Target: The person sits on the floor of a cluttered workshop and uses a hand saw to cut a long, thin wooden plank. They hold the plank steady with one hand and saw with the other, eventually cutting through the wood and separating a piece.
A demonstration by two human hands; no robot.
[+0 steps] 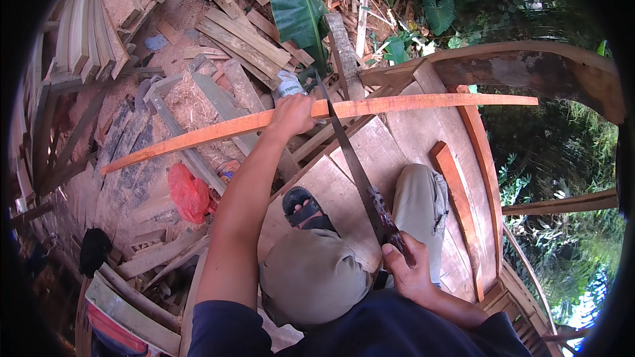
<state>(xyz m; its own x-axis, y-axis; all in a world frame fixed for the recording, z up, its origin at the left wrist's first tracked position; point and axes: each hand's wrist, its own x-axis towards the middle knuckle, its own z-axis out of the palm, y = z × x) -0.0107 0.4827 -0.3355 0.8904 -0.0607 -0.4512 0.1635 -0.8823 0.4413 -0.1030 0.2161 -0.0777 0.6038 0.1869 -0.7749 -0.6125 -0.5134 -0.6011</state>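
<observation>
A long, thin, orange-brown wooden strip (410, 103) lies crosswise in front of me, its ends reaching far left and far right. My left hand (293, 116) is closed around it near the middle. In my right hand (411, 266) is the dark handle of a hand saw (352, 158). Its long blade points away from me and crosses the strip just right of my left hand. Whether the teeth have cut into the wood cannot be made out. A clear plastic bottle (289, 83) with a label stands or lies just beyond my left hand, partly hidden by it.
Wooden planks (370, 149) form the platform under my sandalled foot (307, 210). Reddish boards (460, 205) lie at the right. Offcuts (245, 39) and sawdust cover the ground at left, with a red plastic bag (190, 192). A large green leaf (296, 10) hangs ahead.
</observation>
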